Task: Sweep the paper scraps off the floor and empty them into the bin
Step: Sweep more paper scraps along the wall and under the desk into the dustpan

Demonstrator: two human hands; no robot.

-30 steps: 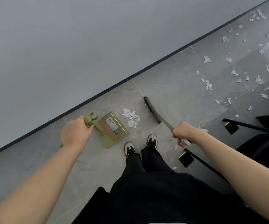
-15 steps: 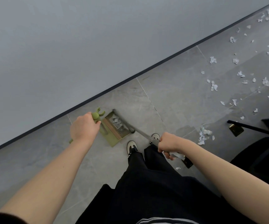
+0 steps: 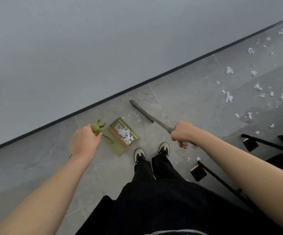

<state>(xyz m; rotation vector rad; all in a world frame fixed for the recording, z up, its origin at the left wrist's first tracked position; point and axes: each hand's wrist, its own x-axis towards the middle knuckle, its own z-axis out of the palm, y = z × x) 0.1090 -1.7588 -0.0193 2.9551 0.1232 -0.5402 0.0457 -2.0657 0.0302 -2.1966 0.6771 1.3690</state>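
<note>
First batch in pan, more to sweep.
Your left hand grips the dustpan handle, right hand grips the broom; next reach the paper scraps off right.

Soft, even daylight — faint shadows, wide-angle bending at edges, slight blur.

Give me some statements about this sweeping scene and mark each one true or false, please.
1. The dustpan holds paper scraps. True.
2. The right hand is empty. False: it grips the broom handle.
3. The left hand grips the dustpan's handle. True.
4. The floor has no scraps left. False: many lie at the right.
5. The broom head rests inside the dustpan. False: it is apart, beside it.
</note>
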